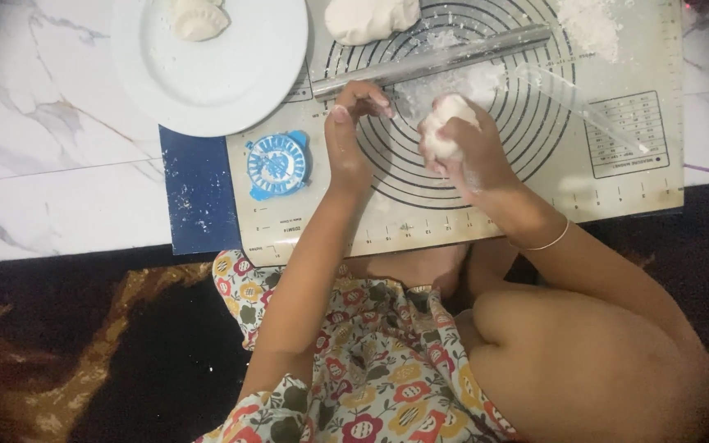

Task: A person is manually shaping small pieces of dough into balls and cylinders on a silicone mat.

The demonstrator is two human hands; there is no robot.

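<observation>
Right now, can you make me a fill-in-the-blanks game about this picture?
1. The right hand holds a small ball of ____.
2. The folded dumpling lies on a round white ____.
3. The plastic dumpling press on the baking mat is ____ in colour.
4. The long shiny tool above the left hand is a rolling ____.

Missing words: dough, plate, blue, pin.

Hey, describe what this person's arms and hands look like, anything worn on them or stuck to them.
Both arms are bare from the shoulder area down. The right hand has a thin, light bangle around its wrist. The left hand wears nothing visible; its fingertips are dusted with white flour. A short sleeve of a cream floral garment, with red and yellow flowers, shows on the upper left arm. No rings can be made out.
</observation>
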